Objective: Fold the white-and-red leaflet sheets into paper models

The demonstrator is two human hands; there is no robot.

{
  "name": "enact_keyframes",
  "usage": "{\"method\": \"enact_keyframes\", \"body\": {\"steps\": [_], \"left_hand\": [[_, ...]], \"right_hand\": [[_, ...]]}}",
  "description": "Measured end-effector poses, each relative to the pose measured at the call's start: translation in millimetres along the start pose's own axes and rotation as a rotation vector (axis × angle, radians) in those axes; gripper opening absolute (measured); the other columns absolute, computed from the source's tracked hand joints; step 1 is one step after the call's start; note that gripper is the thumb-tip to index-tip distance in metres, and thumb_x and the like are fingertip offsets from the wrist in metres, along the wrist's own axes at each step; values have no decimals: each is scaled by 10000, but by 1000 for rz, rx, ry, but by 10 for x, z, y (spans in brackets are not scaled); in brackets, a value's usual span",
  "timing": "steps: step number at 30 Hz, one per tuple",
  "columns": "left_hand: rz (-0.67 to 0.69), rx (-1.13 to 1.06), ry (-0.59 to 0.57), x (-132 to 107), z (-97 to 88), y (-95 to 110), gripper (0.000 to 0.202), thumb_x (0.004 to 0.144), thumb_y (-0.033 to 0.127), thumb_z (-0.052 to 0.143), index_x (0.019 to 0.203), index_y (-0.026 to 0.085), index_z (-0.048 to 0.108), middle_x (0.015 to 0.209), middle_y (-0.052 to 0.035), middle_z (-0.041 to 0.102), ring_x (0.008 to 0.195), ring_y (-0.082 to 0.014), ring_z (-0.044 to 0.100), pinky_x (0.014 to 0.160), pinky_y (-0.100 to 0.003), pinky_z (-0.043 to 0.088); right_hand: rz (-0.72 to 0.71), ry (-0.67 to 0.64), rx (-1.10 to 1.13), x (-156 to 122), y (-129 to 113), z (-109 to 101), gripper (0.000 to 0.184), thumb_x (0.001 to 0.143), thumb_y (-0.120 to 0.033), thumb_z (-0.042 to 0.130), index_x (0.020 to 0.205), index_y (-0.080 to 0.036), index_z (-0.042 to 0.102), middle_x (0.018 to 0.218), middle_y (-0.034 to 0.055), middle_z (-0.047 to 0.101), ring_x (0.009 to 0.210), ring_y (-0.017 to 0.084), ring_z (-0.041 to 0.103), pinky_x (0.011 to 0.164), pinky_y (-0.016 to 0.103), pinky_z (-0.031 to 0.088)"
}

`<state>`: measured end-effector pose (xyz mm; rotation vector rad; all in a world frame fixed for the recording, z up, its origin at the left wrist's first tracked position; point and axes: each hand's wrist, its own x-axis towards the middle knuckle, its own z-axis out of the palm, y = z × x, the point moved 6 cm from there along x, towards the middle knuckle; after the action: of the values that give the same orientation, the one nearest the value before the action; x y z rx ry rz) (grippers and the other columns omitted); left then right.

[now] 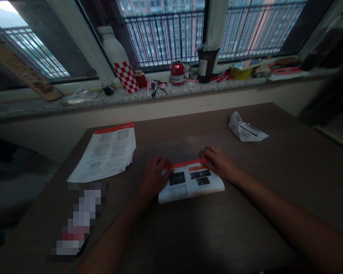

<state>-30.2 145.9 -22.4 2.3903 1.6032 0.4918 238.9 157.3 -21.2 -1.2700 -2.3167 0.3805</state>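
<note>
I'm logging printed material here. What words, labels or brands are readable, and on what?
Nothing reads clearly enough to quote.
Folded leaflet: print too small.
Paper stack: blurred.
Red can: white lettering, blurred.
Dark cup: label unreadable.
Crumpled white paper: unreadable.

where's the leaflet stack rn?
Head view: the stack of leaflets lies flat on the left part of the table, just left of the left hand, which presses on a folded leaflet.

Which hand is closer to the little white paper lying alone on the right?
Right. The right hand presses the leaflet just left of the little white paper; the left hand is farther left.
</note>
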Motion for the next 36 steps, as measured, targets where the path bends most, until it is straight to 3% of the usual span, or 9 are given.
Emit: {"method": "enact_keyframes", "body": {"steps": [6, 12, 15, 19, 22, 25, 27, 30, 36], "left_hand": [[37, 23, 17, 3, 18, -7, 121, 994, 291, 652, 1094, 229, 681, 1137, -76, 628, 1098, -296, 585, 973, -464, 483], [48, 50, 53, -10, 6, 17, 127, 992, 284, 667, 1101, 230, 704, 1162, -85, 633, 1125, -303, 583, 991, -480, 510], [177, 100, 62, -34, -8, 112, 235, 1007, 211, 638, 1223, 260, 718, 1295, -99, 625, 1230, -311, 563, 1037, -489, 510], [409, 131, -53, -79, 36, 262, 451, 978, 52, 601, 1355, 284, 682, 1411, -98, 628, 1298, -283, 586, 1052, -452, 530], [431, 125, -152, -71, 48, 308, 471, 988, 27, 552, 1375, 269, 668, 1413, -87, 654, 1278, -257, 632, 1029, -418, 552], [387, 126, -244, -52, 29, 354, 416, 1037, 104, 518, 1392, 271, 658, 1443, -80, 649, 1278, -261, 645, 1024, -419, 560], [350, 98, -286, -57, -8, 406, 339, 1072, 238, 531, 1383, 266, 664, 1454, -78, 647, 1265, -269, 654, 1042, -428, 554], [322, 70, -304, -102, -70, 514, 421, 1087, 436, 520, 1449, 242, 612, 1491, -109, 611, 1299, -294, 629, 1076, -454, 532], [283, 90, -301, -223, -18, 618, 500, 1085, 455, 508, 1556, 288, 512, 1577, -123, 510, 1418, -348, 508, 1127, -545, 485]], "right_hand": [[-75, 5, -35, 4, -76, -17, 125, 1017, -242, 622, 1110, -199, 693, 1089, 108, 620, 1005, 270, 578, 872, 399, 484], [-192, -78, -38, -3, -136, 49, 233, 1046, -198, 561, 1186, -189, 746, 1069, 110, 635, 978, 253, 595, 837, 373, 488], [-188, -96, 7, -2, -128, 67, 259, 1043, -170, 550, 1211, -183, 746, 1059, 103, 641, 978, 240, 614, 837, 355, 498], [-188, -85, 29, 9, -122, 69, 261, 1035, -163, 546, 1187, -188, 757, 1059, 102, 643, 974, 233, 616, 843, 353, 507], [-184, -78, 30, 18, -117, 72, 267, 1031, -161, 539, 1173, -187, 763, 1049, 107, 647, 964, 239, 614, 842, 369, 511], [-180, -82, 23, 25, -115, 74, 259, 1031, -168, 542, 1154, -190, 769, 1042, 105, 648, 960, 241, 614, 845, 376, 514], [-183, -90, 27, 29, -120, 68, 251, 1032, -172, 545, 1146, -191, 769, 1039, 101, 648, 965, 238, 614, 849, 372, 516], [-185, -95, 58, 33, -130, 48, 245, 1034, -178, 547, 1135, -198, 769, 1033, 92, 652, 961, 226, 621, 850, 362, 519], [-202, -83, 70, 44, -116, 49, 242, 1044, -200, 541, 1099, -184, 776, 1017, 95, 651, 949, 223, 639, 843, 351, 519]]}}
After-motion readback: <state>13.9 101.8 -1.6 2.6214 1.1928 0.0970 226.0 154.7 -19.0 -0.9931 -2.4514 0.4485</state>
